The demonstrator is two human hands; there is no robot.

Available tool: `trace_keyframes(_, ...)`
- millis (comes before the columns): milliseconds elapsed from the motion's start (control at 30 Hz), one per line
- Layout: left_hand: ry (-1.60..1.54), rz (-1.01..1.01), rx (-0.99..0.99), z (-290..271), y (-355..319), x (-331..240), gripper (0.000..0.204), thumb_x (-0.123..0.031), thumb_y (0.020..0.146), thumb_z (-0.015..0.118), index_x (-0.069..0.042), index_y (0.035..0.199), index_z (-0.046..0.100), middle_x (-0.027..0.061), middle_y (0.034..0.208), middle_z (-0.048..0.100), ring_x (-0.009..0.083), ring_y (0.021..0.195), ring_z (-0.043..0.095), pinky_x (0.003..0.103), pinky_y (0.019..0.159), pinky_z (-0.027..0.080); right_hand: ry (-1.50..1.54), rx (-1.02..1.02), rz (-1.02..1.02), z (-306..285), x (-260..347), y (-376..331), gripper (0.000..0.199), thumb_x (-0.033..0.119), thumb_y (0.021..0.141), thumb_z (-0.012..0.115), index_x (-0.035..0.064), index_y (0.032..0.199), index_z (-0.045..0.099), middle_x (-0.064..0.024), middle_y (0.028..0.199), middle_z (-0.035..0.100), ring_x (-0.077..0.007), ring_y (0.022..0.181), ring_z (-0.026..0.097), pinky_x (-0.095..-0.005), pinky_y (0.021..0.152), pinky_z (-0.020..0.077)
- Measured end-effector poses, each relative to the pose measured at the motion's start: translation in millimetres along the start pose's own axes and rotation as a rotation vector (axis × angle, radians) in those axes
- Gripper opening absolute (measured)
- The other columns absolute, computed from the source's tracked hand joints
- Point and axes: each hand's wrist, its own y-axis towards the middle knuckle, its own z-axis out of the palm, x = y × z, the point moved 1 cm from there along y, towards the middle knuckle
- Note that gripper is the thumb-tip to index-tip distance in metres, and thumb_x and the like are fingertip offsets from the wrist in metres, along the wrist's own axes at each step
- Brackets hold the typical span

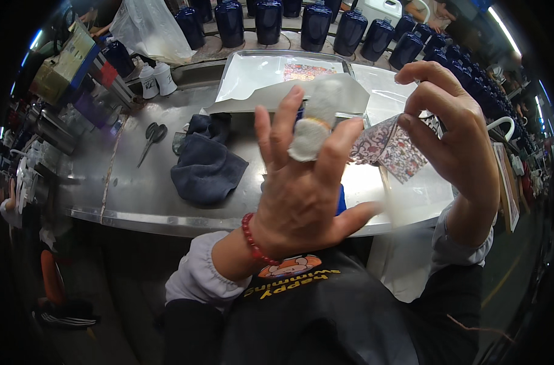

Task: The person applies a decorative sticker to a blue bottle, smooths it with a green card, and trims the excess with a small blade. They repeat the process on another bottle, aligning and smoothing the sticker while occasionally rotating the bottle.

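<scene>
My left hand (301, 201) is raised over the metal table's front part, fingers spread and holding nothing. A white cloth finger cover (316, 131) wraps one or two of its fingers. To the right, my right hand (456, 131) is closed, pinching the upper edge of a thin floral-patterned sheet (401, 152) between thumb and fingers. The sheet hangs tilted, its left end close to my left hand. Something blue (341, 199) shows behind my left hand; most of it is hidden, and I cannot tell what it is.
A crumpled dark cloth (209, 164) and black scissors (152, 141) lie on the metal table (137, 194) at left. A tray (252, 70) with patterned sheets stands behind my hands. Two white bottles (156, 79) stand back left; dark blue bottles (268, 23) line the far side.
</scene>
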Motion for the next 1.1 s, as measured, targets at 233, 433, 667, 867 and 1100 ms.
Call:
trace_keyframes(233,0.132,0.03,-0.124,-29,33,-17,0.028,-0.008,0.067,0.067,-0.005,0.095,0.064,0.0288,0.114,0.063,0.0563,0.139,0.037,0.07,0.116,0.017,0.139,0.046,-0.016,-8,35,0,0.018,0.002,0.074,0.075,0.0016,0.08,0.058,-0.022,0.119,0.065,-0.0364,0.112,0.066,-0.044,0.097,0.05)
trace_keyframes(433,-0.13,-0.082,0.142,-52,28,15,0.009,-0.005,0.077,0.059,-0.002,0.083,0.065,0.0134,0.088,0.067,0.036,0.1,0.062,0.053,0.118,0.032,0.385,0.13,0.043,6,20,-3,0.02,0.009,0.084,0.075,0.0017,0.078,0.057,-0.0206,0.119,0.064,-0.0249,0.101,0.067,-0.0387,0.088,0.0523)
trace_keyframes(667,-0.3,-0.416,0.208,7,14,83,0.023,-0.022,0.089,0.066,-0.003,0.077,0.068,0.0115,0.078,0.065,0.0324,0.097,0.06,0.047,0.115,0.031,0.846,0.221,0.407,120,-31,-19,0.023,0.018,0.098,0.072,-0.0001,0.088,0.061,-0.0082,0.117,0.061,-0.0094,0.086,0.062,-0.023,0.062,0.0571)
trace_keyframes(867,-0.287,-0.462,0.216,30,2,114,0.019,-0.021,0.094,0.067,-0.005,0.084,0.069,0.0071,0.086,0.067,0.0281,0.112,0.057,0.047,0.119,0.029,0.948,0.169,0.488,156,-50,-26,0.022,0.018,0.098,0.072,0.0003,0.089,0.062,-0.0084,0.118,0.06,-0.0098,0.086,0.062,-0.0241,0.067,0.0555)
trace_keyframes(1100,-0.3,-0.474,0.055,47,-3,122,0.018,-0.022,0.093,0.069,-0.006,0.085,0.069,0.0073,0.078,0.065,0.0312,0.106,0.056,0.046,0.116,0.031,0.94,0.121,0.53,168,-56,-21,0.021,0.016,0.096,0.072,-0.0001,0.088,0.063,-0.011,0.115,0.062,-0.0111,0.077,0.064,-0.0246,0.063,0.0546)
